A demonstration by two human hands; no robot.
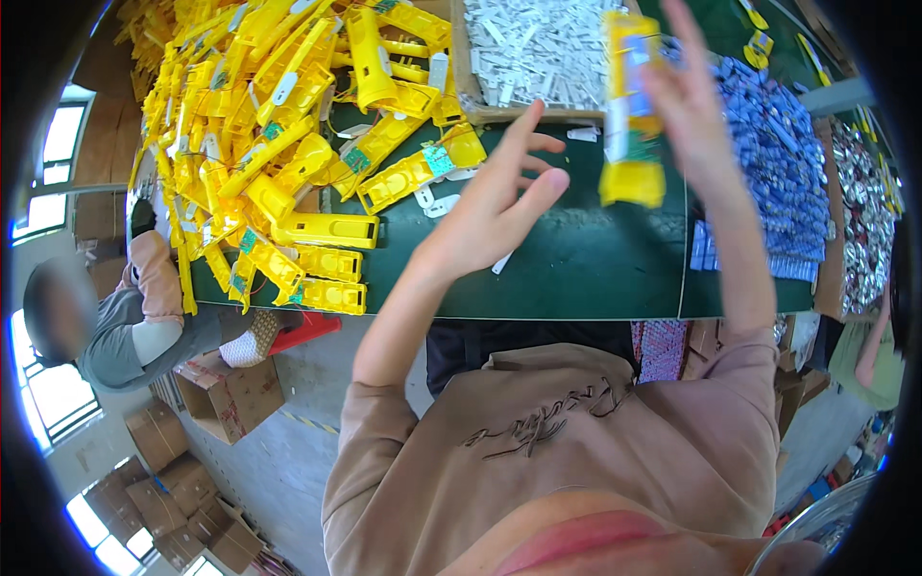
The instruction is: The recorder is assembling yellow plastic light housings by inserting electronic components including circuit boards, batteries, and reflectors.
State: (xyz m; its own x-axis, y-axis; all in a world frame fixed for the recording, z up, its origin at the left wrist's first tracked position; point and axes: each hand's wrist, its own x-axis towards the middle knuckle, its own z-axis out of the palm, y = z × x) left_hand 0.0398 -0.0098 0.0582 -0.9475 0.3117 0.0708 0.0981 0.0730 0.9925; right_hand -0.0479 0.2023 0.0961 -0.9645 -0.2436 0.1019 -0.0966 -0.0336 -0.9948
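My left hand (504, 206) hovers over the green tabletop (538, 274) with its fingers apart and nothing in them. My right hand (687, 110), smeared by motion, is at the right edge of a yellow plastic housing (632, 187). The housing is raised, upright in view, with its thumb-side edge against my fingers; blue and white parts and a bit of green show inside it. Beside my left hand lie a yellow housing with a green circuit board (413, 178) and small white plastic pieces (442, 205).
A big heap of yellow housings (259, 125) covers the left side. A shallow box of white plastic pieces (538, 48) stands at the far middle. Blue cylindrical cells (773, 163) are piled right, beside a box of shiny metal parts (864, 211). Another person (134, 326) sits at the left.
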